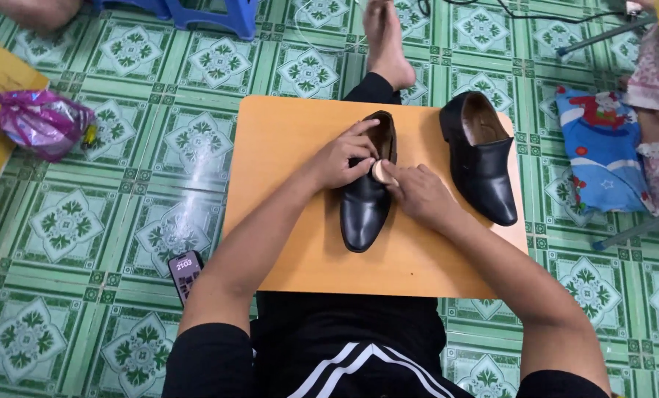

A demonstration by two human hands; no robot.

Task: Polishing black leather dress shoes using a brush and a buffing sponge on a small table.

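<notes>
While both hands' fingers pinch it, pad touches shoe

Both arms come in from the bottom of the frame, bare from the short black sleeves down, and angle toward each other so the 2 hands meet in the middle. The left hand is palm down, wrist pretty straight, fingers curled in with the index stretched forward and the thumb tucked toward the other hand. The right hand sits a bit lower, back of the hand up, fingers bent and pointing up and left, fingertips almost touching the left thumb. Elbows are bent out wide. 1 bare foot sticks out ahead, leg stretched forward in black trousers.
</notes>
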